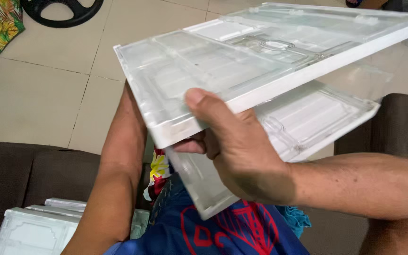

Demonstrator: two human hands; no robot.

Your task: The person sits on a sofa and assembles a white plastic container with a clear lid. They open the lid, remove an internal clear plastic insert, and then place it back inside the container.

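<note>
Right hand (242, 151) is what I see best from up here: it is clamped on the near corner of the upper white tray (260, 61), thumb pressed flat on top, fingers curled underneath. That clear-covered tray is held in the air, tilted, above the lap. A second white tray (303, 125) lies just under it, angled the other way; the two meet near my grip, though I cannot tell whether they are joined. Left hand is hidden behind the trays; only the left forearm (114, 179) shows, running up beneath them, so its grasp I cannot tell. More stacked white trays (34, 229) sit at lower left on the brown sofa (20, 170), beside the blue shorts (223, 231).
</note>
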